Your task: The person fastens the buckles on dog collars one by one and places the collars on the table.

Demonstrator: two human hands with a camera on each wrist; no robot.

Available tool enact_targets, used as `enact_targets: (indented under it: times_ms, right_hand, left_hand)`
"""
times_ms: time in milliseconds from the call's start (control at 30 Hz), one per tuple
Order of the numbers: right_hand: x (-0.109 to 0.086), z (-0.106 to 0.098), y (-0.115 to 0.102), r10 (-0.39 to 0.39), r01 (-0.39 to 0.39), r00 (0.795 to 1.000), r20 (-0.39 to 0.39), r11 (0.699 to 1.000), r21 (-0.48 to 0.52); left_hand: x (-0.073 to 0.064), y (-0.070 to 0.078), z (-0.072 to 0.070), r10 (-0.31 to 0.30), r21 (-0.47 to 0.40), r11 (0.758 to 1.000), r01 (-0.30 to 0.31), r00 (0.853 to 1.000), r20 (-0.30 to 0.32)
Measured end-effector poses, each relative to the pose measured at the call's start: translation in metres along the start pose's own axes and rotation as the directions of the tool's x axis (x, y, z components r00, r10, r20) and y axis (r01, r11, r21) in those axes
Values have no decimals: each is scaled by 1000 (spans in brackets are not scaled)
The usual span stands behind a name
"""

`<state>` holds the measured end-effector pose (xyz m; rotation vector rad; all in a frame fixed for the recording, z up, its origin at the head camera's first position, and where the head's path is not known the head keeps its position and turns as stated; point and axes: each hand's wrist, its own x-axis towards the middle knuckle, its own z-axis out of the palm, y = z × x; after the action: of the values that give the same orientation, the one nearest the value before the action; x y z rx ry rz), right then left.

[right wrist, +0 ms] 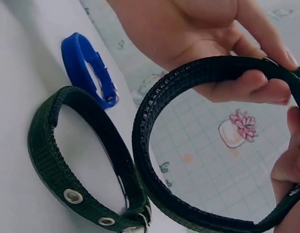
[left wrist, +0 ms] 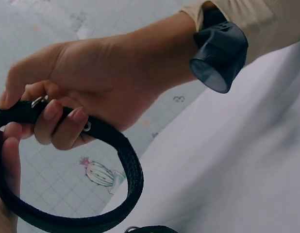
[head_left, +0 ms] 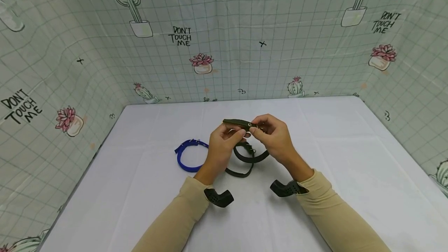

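Observation:
Both hands hold a dark green webbing collar (head_left: 238, 122) with a black lining, raised above the table. Its loop hangs below the fingers, and metal eyelets show along the strap. My left hand (head_left: 221, 145) pinches the strap between thumb and fingers. My right hand (head_left: 276, 139) grips it close by, near a metal fitting; in the left wrist view its fingers curl round the strap. Another green collar (right wrist: 48, 141) with metal eyelets and a buckle stands on its edge on the table, below the hands. A blue collar (head_left: 190, 168) lies to the left of it.
The table (head_left: 350, 189) is covered in white cloth. Behind it and at both sides hangs a grid-patterned cloth (head_left: 238, 73) with printed cacti and lettering. A black wrist device (head_left: 218, 197) is worn on the left wrist, and another (head_left: 285, 188) on the right.

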<state>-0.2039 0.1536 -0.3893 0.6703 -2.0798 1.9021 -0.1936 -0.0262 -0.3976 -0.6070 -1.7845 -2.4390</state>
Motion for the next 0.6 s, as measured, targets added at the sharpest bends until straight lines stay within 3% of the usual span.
enact_targets:
  times_ms: [133, 200, 400, 600]
  right_hand:
    - [-1, 1, -1, 27, -27, 1000, -2, 999, 33]
    - [-1, 2, -2, 46, -46, 999, 2, 996, 70]
    - [-1, 4, -3, 107, -111, 994, 33, 976, 189]
    - [-1, 5, -1, 103, -106, 994, 29, 981, 162]
  left_hand:
    - [-2, 0, 3, 20, 161, 987, -23, 1000, 18]
    - [-3, 0, 3, 36, 199, 979, -38, 999, 15]
    - [-4, -3, 5, 50, 238, 970, -48, 999, 0]
    - [-6, -5, 6, 41, 291, 956, -28, 998, -38]
